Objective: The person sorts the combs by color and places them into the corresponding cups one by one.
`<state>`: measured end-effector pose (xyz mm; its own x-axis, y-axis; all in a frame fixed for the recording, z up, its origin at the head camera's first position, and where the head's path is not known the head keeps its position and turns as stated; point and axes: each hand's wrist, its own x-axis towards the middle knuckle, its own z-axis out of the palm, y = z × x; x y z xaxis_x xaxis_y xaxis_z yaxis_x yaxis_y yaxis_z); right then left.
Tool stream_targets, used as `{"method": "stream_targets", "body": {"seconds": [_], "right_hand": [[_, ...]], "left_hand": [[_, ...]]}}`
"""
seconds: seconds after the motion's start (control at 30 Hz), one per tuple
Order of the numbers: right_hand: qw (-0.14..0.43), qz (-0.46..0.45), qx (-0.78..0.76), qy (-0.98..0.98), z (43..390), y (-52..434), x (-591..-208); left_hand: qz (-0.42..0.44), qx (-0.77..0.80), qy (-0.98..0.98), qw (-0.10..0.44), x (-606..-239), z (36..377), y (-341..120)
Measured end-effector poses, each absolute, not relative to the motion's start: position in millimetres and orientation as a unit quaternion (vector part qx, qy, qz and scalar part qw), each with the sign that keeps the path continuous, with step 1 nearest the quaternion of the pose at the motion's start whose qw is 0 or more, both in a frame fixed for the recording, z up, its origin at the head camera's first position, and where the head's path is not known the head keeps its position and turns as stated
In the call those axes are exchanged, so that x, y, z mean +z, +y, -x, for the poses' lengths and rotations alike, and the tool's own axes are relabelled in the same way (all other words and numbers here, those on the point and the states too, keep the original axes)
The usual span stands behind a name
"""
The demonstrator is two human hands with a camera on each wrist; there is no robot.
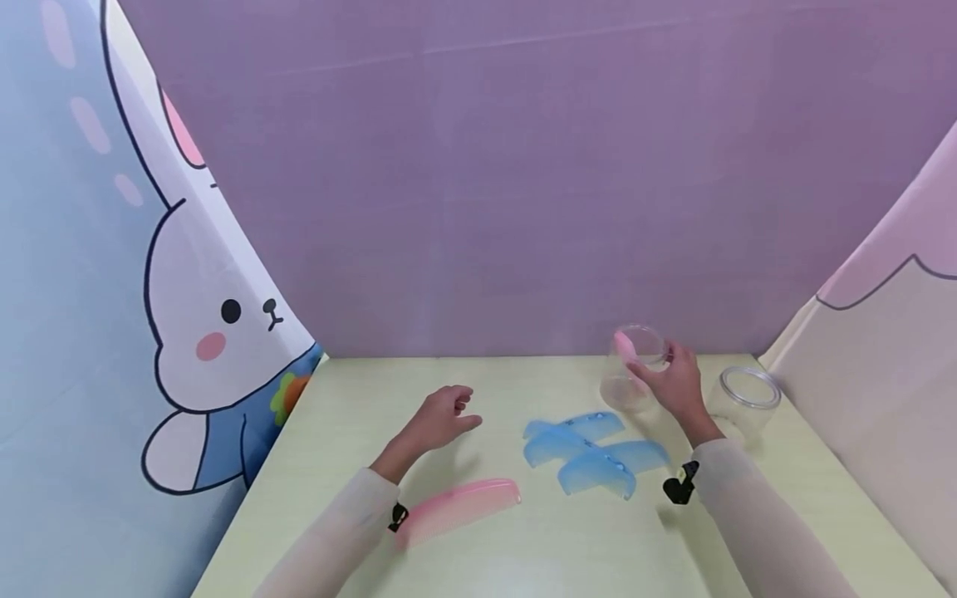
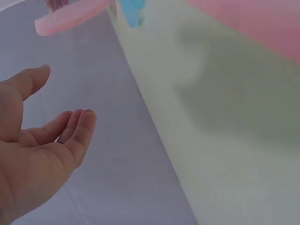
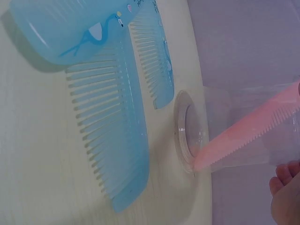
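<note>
My right hand [image 1: 673, 380] is curled round a clear jar [image 1: 626, 384] at the back right of the table. A pink comb [image 1: 624, 346] stands slanted inside it. In the right wrist view that pink comb [image 3: 248, 131] leans in the jar [image 3: 187, 136], and only a fingertip [image 3: 286, 187] shows. Several blue combs [image 1: 583, 453] lie in a loose pile just left of that hand, and they fill the right wrist view [image 3: 108, 117]. My left hand [image 1: 441, 419] hovers above the table with relaxed fingers, holding nothing, its palm [image 2: 42, 140] bare. A second pink comb [image 1: 463, 505] lies below the left wrist.
Another clear jar [image 1: 748, 399] stands to the right of my right hand. The pale green table [image 1: 538, 548] is walled by a purple backdrop [image 1: 523, 208], a bunny curtain [image 1: 194, 332] on the left and a cloth [image 1: 882, 374] on the right.
</note>
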<state>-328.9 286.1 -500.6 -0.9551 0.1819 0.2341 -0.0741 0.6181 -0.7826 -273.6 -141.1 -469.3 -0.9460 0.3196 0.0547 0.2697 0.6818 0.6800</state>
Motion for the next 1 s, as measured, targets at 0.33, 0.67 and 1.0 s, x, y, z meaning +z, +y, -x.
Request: {"method": "stream_targets", "body": {"seconds": [0.33,0.67,1.0], "right_hand": [[0.150,0.028,0.443,-0.883,328,286,-502],[0.149,0.030,0.435,-0.887,329,288,-502],[0.162,0.024,0.436,-0.885,328,283,-502]], "left_hand": [[-0.151,0.360,0.920,0.045,-488,259,-166],[-0.159,0.323,0.932,0.051,-498,237,-186],[-0.149,0.281,0.940,0.123,-509,209,-205]]}}
